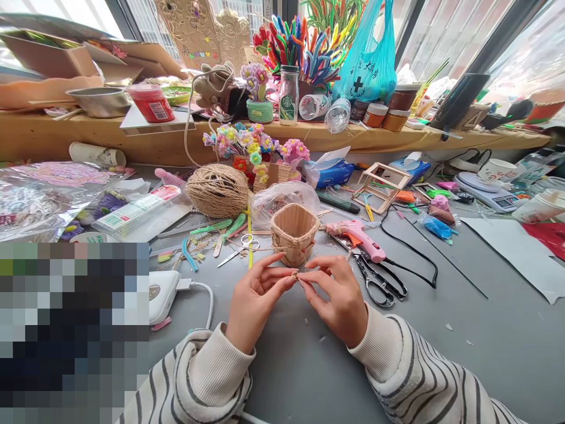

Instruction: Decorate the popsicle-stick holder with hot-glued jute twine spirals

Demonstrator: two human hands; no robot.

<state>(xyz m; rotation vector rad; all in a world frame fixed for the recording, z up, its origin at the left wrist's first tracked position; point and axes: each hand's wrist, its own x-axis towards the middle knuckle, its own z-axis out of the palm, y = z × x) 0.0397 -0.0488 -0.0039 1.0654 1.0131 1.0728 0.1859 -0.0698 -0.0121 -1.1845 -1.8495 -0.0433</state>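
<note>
My left hand (256, 297) and my right hand (335, 294) meet over the grey table (463, 353), fingertips pinched together on a tiny piece of twine (296, 275) between them. Just beyond the fingertips stands a small twine-wrapped basket (295, 232), upright and open at the top. Behind it to the left lies a large ball of jute twine (218, 190). A pink glue gun (357, 235) lies to the right of the basket, and black scissors (379, 282) lie close to my right hand. Small silver scissors (241, 247) rest left of the basket.
A white charger with a cable (163, 294) sits left of my left hand. Pipe-cleaner flowers (251, 144), a tissue pack (329, 171), a wooden frame (382, 185), a kitchen scale (485, 191) and cups crowd the back. A wooden shelf (48, 135) holds jars and bags.
</note>
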